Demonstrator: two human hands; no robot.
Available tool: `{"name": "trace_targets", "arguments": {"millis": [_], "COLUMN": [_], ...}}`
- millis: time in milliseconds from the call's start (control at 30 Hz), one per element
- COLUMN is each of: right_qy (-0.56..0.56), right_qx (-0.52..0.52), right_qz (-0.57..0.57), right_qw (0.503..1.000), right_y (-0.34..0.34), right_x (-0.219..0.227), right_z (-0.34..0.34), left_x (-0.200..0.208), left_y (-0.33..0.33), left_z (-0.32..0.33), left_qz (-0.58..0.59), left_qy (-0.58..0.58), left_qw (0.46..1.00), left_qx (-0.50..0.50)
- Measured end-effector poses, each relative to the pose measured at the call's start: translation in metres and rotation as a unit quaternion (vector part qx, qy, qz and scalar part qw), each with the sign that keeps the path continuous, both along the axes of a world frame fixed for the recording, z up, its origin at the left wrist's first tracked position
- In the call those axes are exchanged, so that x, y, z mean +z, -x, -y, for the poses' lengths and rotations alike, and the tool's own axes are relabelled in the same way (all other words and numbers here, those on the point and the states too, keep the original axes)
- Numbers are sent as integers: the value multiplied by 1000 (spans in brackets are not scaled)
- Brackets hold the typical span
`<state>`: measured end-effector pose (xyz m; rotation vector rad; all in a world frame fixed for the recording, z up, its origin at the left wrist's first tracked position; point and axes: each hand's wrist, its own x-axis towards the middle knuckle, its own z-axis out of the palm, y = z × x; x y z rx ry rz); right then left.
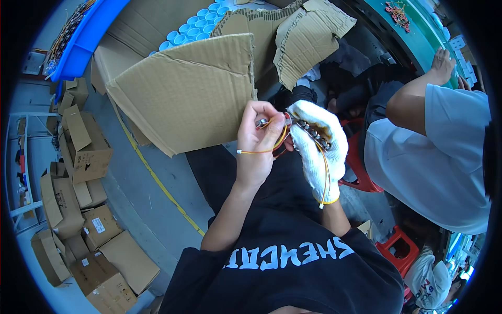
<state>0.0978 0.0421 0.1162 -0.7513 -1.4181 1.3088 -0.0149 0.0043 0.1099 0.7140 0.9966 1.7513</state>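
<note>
Just above the middle of our view, our bare left hand (255,138) has its thumb and fingers pinched together on a small wired metal component (261,123), its orange lead (256,152) running toward 9 o'clock to a white connector (239,152). Close beside it at 3 o'clock, our right hand, in a white knit glove (325,141), has its fingers curled around a row of silver components (312,132); their thin leads (327,175) hang over the palm toward 6 o'clock. We judge that the curled grip gathers the row in one place, while the bare fingertips give a finer feel of a single piece; exactly where the two hands' parts meet is too small to tell. Beyond, at 11 o'clock, stands a large open cardboard carton (188,94), with blue cups (194,30) in rows inside, probably set upright so they pack neatly. At 3 o'clock a co-worker in a pale shirt (429,157) sits near a red plastic stool (361,170), one arm reaching to a green worktop (415,44) at 2 o'clock, where orange-wired parts (398,17) lie heaped. Farther off, a blue bin (89,42) at 10 o'clock holds bundled wires (67,36), apparently corralled against tangling, and brown boxes (91,159) crowd 8 to 9 o'clock.
</note>
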Motion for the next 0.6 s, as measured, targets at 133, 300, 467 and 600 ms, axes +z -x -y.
{"name": "trace_targets", "arguments": {"millis": [133, 300, 467, 600], "right_qy": [-48, -28, 98, 136], "right_qx": [-27, 24, 91, 55], "right_qz": [83, 81, 22, 41], "right_qw": [995, 996, 991, 988], "right_y": [4, -5, -10, -6], "right_x": [1, 2, 5, 3], "right_z": [-2, -7, -15, -12], "left_x": [8, -2, -5, -13], "left_y": [5, 14, 6, 3], "left_z": [-2, -5, -3, -1], "left_qz": [73, 112, 120, 27], "left_qy": [24, 57, 50, 26], "left_qw": [996, 986, 989, 995], "left_qx": [-47, -111, -73, -92]}}
